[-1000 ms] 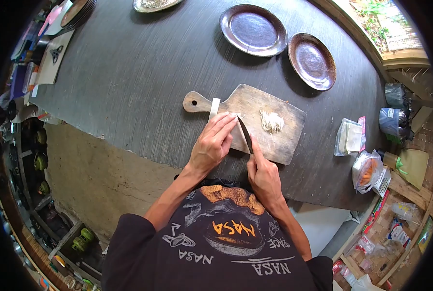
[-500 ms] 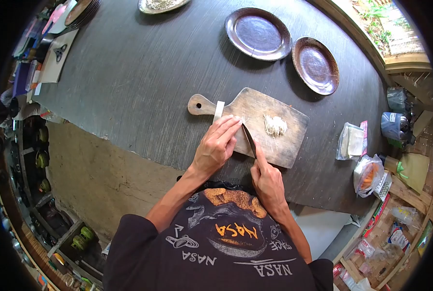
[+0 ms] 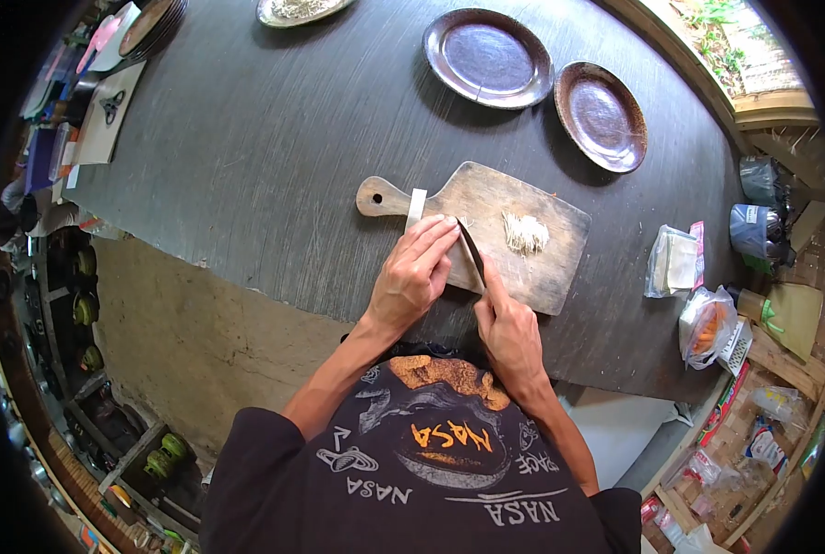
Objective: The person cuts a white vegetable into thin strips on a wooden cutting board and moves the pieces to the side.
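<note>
A wooden cutting board (image 3: 486, 198) with a handle at its left end lies on the dark table. My left hand (image 3: 416, 270) presses a pale flat strip (image 3: 416, 207) onto the board with its fingers held together. One end of the strip sticks out past the fingers near the handle. My right hand (image 3: 510, 332) grips a knife (image 3: 471, 247), its dark blade slanting up against my left fingertips. A few thin shreds lie by the blade. Further right on the board sits a small heap of pale shreds (image 3: 526, 234).
Two brown plates, a larger one (image 3: 489, 58) and a smaller one (image 3: 601, 117), stand beyond the board. A dish of shreds (image 3: 300, 9) is at the far edge. On the right lie a plastic packet (image 3: 673, 262) and a bag with orange contents (image 3: 708, 328). Shelves (image 3: 84, 309) line the left.
The knife has tilted slightly and its tip has shifted a little toward the left fingertips. My left hand stays nearly in place on the strip. The whole view has shifted slightly.
</note>
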`<state>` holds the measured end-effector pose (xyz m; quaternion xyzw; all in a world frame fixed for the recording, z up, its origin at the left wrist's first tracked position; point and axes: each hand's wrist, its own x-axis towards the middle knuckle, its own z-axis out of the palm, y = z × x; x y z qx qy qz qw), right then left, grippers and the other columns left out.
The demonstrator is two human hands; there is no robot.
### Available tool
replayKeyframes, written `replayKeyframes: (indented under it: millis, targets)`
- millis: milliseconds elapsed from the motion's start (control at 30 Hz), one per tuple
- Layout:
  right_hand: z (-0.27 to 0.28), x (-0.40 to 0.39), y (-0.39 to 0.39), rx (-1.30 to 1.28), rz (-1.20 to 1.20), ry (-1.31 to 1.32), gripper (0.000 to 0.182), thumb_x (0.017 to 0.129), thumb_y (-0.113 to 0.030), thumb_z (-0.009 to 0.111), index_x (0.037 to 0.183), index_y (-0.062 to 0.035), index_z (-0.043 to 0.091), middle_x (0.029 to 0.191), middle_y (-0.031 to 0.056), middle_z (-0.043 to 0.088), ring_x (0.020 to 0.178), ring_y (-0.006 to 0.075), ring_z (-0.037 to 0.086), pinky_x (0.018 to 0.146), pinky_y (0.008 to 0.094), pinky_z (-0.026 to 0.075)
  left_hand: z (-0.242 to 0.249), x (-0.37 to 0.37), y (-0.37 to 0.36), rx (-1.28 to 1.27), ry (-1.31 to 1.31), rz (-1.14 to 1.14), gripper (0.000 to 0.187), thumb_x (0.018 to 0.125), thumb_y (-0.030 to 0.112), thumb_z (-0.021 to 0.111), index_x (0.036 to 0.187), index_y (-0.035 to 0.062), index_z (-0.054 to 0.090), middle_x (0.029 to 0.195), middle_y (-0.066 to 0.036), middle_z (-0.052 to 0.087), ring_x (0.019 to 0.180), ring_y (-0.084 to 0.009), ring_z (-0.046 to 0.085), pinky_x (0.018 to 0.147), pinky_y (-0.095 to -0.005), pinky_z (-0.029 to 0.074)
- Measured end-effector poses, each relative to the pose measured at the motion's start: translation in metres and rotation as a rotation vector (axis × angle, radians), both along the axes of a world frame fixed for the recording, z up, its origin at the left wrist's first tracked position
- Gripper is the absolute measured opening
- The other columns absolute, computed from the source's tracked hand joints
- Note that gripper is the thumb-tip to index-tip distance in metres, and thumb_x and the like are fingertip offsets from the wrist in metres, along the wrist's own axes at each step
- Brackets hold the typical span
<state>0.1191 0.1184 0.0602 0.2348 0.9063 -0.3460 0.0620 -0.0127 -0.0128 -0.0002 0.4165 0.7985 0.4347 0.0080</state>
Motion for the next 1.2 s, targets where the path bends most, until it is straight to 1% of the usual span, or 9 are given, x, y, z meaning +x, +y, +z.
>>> replayKeyframes:
  millis: [167, 233, 300, 467, 533, 867, 933, 1033, 1200]
  targets:
    - [-0.005, 0.015, 0.002, -0.031, 0.002, 0.032, 0.066, 0.097, -0.008, 0.059, 0.160, -0.0093, 0.040, 0.077, 0.0265, 0.068, 0.069, 0.0427, 0.070, 0.068, 0.0533, 0.054, -0.001, -0.003, 0.000, -0.009, 0.008, -0.021, 0.041, 0.088, -0.004, 0.065, 0.129, -0.0042, 0.068, 0.136, -0.016, 0.068, 0.132, -0.0316, 0.061, 0.113, -0.0418, 0.050]
    - [-0.008, 0.019, 0.001, -0.024, 0.005, 0.050, 0.066, 0.097, -0.008, 0.059, 0.161, -0.0101, 0.040, 0.078, 0.0266, 0.068, 0.069, 0.0427, 0.070, 0.068, 0.0533, 0.054, 0.002, -0.002, 0.000, 0.005, -0.030, -0.002, 0.039, 0.089, -0.007, 0.064, 0.127, -0.0018, 0.070, 0.132, -0.014, 0.070, 0.131, -0.0323, 0.062, 0.112, -0.0430, 0.051]
    - [-0.011, 0.014, 0.001, -0.033, -0.003, 0.110, 0.066, 0.098, -0.008, 0.058, 0.161, -0.0112, 0.040, 0.076, 0.0261, 0.068, 0.068, 0.0430, 0.069, 0.067, 0.0535, 0.054, -0.001, -0.002, -0.001, 0.000, -0.012, -0.016, 0.041, 0.088, -0.006, 0.065, 0.129, -0.0031, 0.069, 0.135, -0.015, 0.068, 0.132, -0.0323, 0.061, 0.113, -0.0425, 0.050]
    - [-0.011, 0.003, 0.002, -0.015, 0.004, 0.076, 0.065, 0.098, -0.008, 0.058, 0.160, -0.0112, 0.041, 0.074, 0.0255, 0.068, 0.066, 0.0436, 0.068, 0.066, 0.0539, 0.054, -0.003, -0.002, -0.001, -0.006, 0.011, -0.012, 0.043, 0.088, -0.004, 0.066, 0.130, -0.0043, 0.067, 0.137, -0.016, 0.067, 0.133, -0.0324, 0.060, 0.114, -0.0421, 0.049]
    - [-0.010, 0.002, 0.001, -0.006, 0.008, 0.083, 0.065, 0.098, -0.008, 0.058, 0.160, -0.0112, 0.041, 0.073, 0.0251, 0.067, 0.066, 0.0437, 0.068, 0.065, 0.0540, 0.054, 0.001, -0.001, 0.001, 0.026, -0.018, 0.013, 0.038, 0.089, -0.007, 0.064, 0.126, -0.0031, 0.070, 0.132, -0.015, 0.070, 0.130, -0.0325, 0.063, 0.111, -0.0430, 0.052]
    - [-0.008, 0.016, 0.001, -0.023, 0.013, 0.063, 0.065, 0.098, -0.007, 0.058, 0.161, -0.0096, 0.040, 0.077, 0.0255, 0.068, 0.068, 0.0421, 0.069, 0.067, 0.0524, 0.054, 0.000, -0.002, -0.001, 0.018, -0.021, 0.000, 0.038, 0.088, -0.008, 0.064, 0.126, -0.0031, 0.071, 0.132, -0.015, 0.070, 0.130, -0.0329, 0.063, 0.112, -0.0433, 0.051]
    - [-0.009, 0.011, 0.001, -0.025, 0.007, 0.081, 0.066, 0.097, -0.007, 0.058, 0.160, -0.0091, 0.040, 0.076, 0.0254, 0.067, 0.067, 0.0419, 0.069, 0.067, 0.0524, 0.054, -0.001, -0.003, -0.002, 0.019, -0.022, -0.025, 0.043, 0.088, -0.006, 0.065, 0.130, -0.0043, 0.067, 0.136, -0.016, 0.067, 0.134, -0.0327, 0.060, 0.114, -0.0419, 0.050]
    - [-0.010, 0.005, 0.001, -0.019, 0.020, 0.104, 0.066, 0.098, -0.007, 0.058, 0.161, -0.0088, 0.040, 0.076, 0.0263, 0.068, 0.067, 0.0422, 0.069, 0.067, 0.0527, 0.054, -0.002, -0.002, -0.002, 0.015, -0.011, -0.018, 0.043, 0.088, -0.006, 0.065, 0.131, -0.0043, 0.067, 0.136, -0.016, 0.067, 0.134, -0.0328, 0.060, 0.114, -0.0419, 0.050]
    - [-0.006, 0.003, -0.003, 0.011, 0.004, 0.025, 0.066, 0.098, -0.008, 0.059, 0.161, -0.0091, 0.039, 0.076, 0.0259, 0.068, 0.068, 0.0420, 0.070, 0.067, 0.0528, 0.055, -0.001, -0.001, -0.003, 0.008, -0.015, -0.020, 0.042, 0.089, -0.005, 0.065, 0.131, -0.0042, 0.067, 0.136, -0.017, 0.067, 0.134, -0.0327, 0.060, 0.114, -0.0420, 0.050]
